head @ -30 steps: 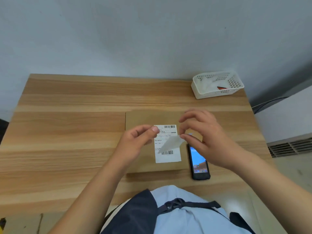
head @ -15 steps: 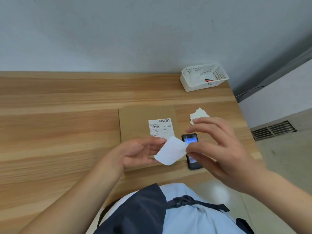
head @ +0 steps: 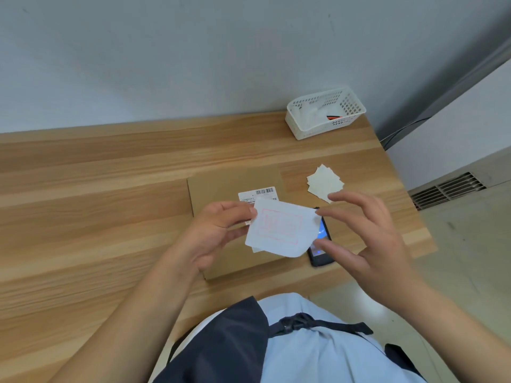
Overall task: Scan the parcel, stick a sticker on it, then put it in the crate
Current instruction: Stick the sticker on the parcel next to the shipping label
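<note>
Head view: left hand (head: 218,230) pinches the sticker (head: 282,229) by its left edge, right hand (head: 365,233) spread open at its right corner, above the flat parcel (head: 221,189) on the desk (head: 96,203); thin, floppy, likely tacky, best held by the edges.

one head-worn wide-angle view looks forward and steeply down, close over the tabletop (head: 110,205), taking in its far right corner, the wall behind, and floor beyond its right edge.

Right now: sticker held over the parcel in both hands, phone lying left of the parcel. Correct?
Not quite. The head view shows the phone lying right of the parcel, not left. The sticker is over the parcel, between left hand and right hand.
</note>
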Demonstrator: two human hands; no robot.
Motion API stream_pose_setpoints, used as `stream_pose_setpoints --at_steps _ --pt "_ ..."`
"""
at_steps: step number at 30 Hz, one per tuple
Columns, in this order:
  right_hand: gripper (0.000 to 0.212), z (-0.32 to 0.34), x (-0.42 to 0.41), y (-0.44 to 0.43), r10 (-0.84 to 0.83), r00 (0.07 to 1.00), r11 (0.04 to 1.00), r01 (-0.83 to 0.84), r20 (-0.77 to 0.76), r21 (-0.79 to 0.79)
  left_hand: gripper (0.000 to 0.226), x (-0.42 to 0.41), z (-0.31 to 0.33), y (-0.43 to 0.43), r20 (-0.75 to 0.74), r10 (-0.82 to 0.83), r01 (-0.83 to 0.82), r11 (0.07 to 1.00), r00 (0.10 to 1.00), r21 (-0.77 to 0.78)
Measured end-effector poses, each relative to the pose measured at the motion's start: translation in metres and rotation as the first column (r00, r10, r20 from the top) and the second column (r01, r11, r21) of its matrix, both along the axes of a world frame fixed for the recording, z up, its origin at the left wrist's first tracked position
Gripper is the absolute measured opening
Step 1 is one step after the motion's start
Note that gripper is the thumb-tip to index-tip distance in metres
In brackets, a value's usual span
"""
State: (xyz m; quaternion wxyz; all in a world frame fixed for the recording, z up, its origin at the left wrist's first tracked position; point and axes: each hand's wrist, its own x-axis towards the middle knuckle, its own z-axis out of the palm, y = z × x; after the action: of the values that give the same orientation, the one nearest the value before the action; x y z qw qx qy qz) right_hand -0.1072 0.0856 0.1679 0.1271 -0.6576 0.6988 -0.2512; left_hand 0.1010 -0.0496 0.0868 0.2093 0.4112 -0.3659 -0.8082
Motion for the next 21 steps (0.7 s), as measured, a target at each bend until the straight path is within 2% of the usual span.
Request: stream_pose_setpoints --at_steps 3,5,7,9,12,15,17,18,21 --pt "0.047 -0.008 0.004 -0.004 -0.258 0.951 0.937 0.203 0.172 0.283 0.009 0.004 0.007 0.001 0.047 0.125 -0.121 0.989 0.991 -0.085" --pt "0.046 -0.018 0.002 -0.008 -0.456 0.812 0.848 0.272 0.365 0.455 0.004 0.006 0.010 0.001 0.090 0.181 -0.169 0.977 0.979 -0.134" --pt "0.036 -0.028 -0.002 -0.009 -0.563 0.637 0.809 0.291 0.527 0.511 0.019 0.008 0.012 0.001 0.111 0.199 -0.180 0.971 0.974 -0.159" --pt "0.029 -0.034 -0.005 -0.011 -0.596 0.547 0.793 0.289 0.587 0.536 0.026 0.009 0.017 0.002 0.107 0.201 -0.182 0.969 0.974 -0.165" --pt "0.029 -0.037 -0.006 -0.019 -0.607 0.494 0.786 0.259 0.622 0.561 0.007 0.008 0.023 0.006 0.128 0.163 -0.134 0.969 0.978 -0.210" --pt "0.041 -0.036 -0.009 -0.028 -0.580 0.438 0.795 0.121 0.687 0.595 0.013 0.005 0.037 0.016 0.119 0.063 -0.025 0.955 0.991 -0.295" --pt "0.044 -0.036 -0.012 -0.031 -0.553 0.383 0.801 -0.002 0.740 0.599 0.015 0.003 0.044 0.021 0.099 0.044 -0.011 0.949 0.994 -0.314" --pt "0.039 -0.037 -0.013 -0.032 -0.536 0.362 0.810 -0.033 0.762 0.586 0.015 0.002 0.044 0.022 0.092 0.055 -0.023 0.949 0.994 -0.314" --pt "0.022 -0.040 -0.016 -0.033 -0.536 0.323 0.826 0.009 0.780 0.563 0.012 0.002 0.043 0.022 0.094 0.120 -0.089 0.957 0.988 -0.278"
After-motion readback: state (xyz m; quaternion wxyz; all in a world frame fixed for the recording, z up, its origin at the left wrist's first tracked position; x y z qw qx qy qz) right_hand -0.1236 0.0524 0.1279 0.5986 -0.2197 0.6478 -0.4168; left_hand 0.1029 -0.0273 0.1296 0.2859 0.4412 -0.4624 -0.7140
